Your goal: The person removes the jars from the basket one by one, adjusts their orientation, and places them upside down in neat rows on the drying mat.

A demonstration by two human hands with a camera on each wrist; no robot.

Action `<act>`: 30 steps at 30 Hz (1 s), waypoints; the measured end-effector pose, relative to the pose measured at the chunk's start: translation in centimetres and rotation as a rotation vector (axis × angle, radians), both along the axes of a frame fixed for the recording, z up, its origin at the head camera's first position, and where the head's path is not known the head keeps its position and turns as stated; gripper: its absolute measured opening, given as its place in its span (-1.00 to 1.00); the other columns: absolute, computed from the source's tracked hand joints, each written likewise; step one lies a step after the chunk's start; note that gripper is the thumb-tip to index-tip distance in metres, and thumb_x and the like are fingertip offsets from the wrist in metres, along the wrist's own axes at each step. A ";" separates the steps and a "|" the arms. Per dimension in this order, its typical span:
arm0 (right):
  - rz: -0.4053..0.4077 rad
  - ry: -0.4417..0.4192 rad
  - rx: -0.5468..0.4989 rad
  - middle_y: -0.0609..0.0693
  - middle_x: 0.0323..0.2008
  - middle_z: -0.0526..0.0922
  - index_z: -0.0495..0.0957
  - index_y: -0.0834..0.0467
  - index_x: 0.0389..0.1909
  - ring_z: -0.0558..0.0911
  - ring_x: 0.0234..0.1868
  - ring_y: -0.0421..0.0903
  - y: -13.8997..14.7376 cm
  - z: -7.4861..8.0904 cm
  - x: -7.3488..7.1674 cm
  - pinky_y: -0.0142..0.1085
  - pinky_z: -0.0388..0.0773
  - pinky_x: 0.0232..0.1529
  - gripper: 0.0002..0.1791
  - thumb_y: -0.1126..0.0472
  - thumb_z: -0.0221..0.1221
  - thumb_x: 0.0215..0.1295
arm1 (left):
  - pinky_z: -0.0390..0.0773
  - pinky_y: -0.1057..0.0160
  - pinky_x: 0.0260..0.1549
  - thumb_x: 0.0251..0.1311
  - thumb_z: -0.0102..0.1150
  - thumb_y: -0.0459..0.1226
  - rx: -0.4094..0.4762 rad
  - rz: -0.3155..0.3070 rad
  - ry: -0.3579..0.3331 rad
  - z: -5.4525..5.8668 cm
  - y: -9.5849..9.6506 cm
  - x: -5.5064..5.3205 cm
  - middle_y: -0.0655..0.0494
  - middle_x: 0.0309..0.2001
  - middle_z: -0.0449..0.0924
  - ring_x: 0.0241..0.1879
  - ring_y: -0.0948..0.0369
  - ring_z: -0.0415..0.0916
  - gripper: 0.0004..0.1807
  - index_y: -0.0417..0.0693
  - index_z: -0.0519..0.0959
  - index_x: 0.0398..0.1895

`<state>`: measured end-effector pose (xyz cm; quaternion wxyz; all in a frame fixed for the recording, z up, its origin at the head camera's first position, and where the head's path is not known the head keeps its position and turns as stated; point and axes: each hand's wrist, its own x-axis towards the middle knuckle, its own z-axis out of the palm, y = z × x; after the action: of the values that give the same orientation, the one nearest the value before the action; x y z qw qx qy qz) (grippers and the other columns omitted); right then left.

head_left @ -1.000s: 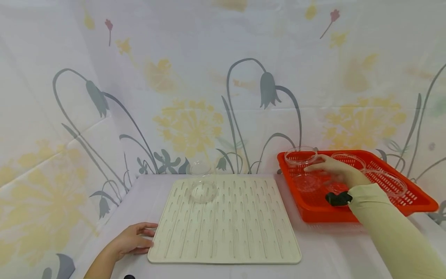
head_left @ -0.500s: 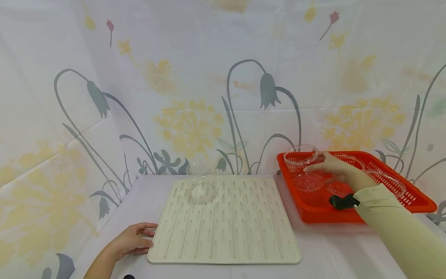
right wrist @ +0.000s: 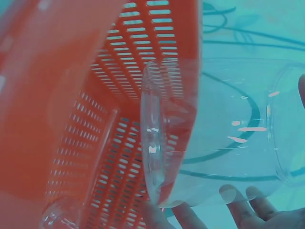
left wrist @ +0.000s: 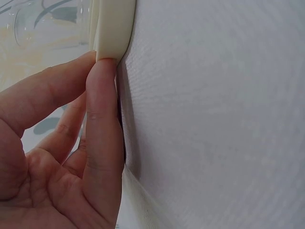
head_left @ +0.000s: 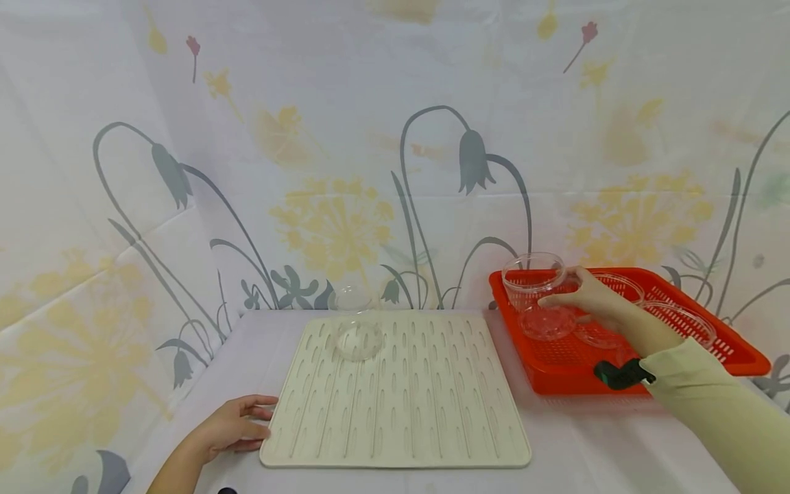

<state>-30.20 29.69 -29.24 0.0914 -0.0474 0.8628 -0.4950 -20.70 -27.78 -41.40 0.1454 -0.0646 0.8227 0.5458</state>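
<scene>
My right hand grips a clear, open-topped jar at the left end of the red basket. In the right wrist view, several fingertips lie along the side of the jar; I cannot tell whether its bottom touches the basket floor. My left hand rests on the table with fingertips against the left edge of a cream ribbed drying mat. In the left wrist view, two fingertips touch the mat's rim. Another clear jar stands upright on the mat's back left.
More clear jars stand in the basket, behind and right of my right hand. The basket has slotted walls and stands right of the mat. A flower-printed cloth hangs behind the table. A small black object shows at the bottom edge.
The gripped jar has risen slightly, and my right wrist has shifted a little right and down. My left hand, the mat and its jar stay in place.
</scene>
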 end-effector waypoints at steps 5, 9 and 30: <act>0.014 0.038 -0.009 0.41 0.28 -0.06 -0.23 0.30 0.38 0.20 0.15 0.35 -0.2 0.1 0.7 0.15 0.43 -0.09 0.02 0.03 0.26 0.17 | 0.62 0.16 -0.37 -0.08 0.27 -0.57 -0.011 0.007 0.001 0.1 0.2 0.1 -0.08 -0.19 0.44 -0.38 0.15 0.51 -0.38 -0.43 0.34 0.15; 0.012 0.065 0.012 0.40 0.27 -0.01 -0.20 0.29 0.40 0.20 0.14 0.34 -0.4 0.4 1.1 0.12 0.44 -0.08 0.03 0.02 0.27 0.15 | 0.62 0.16 -0.38 -0.10 0.26 -0.58 -0.028 0.040 -0.003 0.2 0.4 0.1 -0.08 -0.19 0.45 -0.39 0.14 0.51 -0.38 -0.41 0.36 0.14; -0.032 0.186 0.079 0.40 0.28 0.05 -0.14 0.25 0.41 0.18 0.18 0.37 -2.1 1.9 2.3 0.22 0.35 0.03 0.07 -0.01 0.33 0.07 | 0.62 0.16 -0.34 -0.05 0.28 -0.52 0.013 -0.026 0.016 1.0 -0.1 0.1 -0.13 -0.11 0.44 -0.36 0.15 0.52 -0.32 -0.45 0.27 0.20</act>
<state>-27.85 27.59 -27.31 0.0050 -0.0757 0.8870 -0.4554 -20.60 -27.88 -40.39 0.1464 -0.0486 0.8210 0.5496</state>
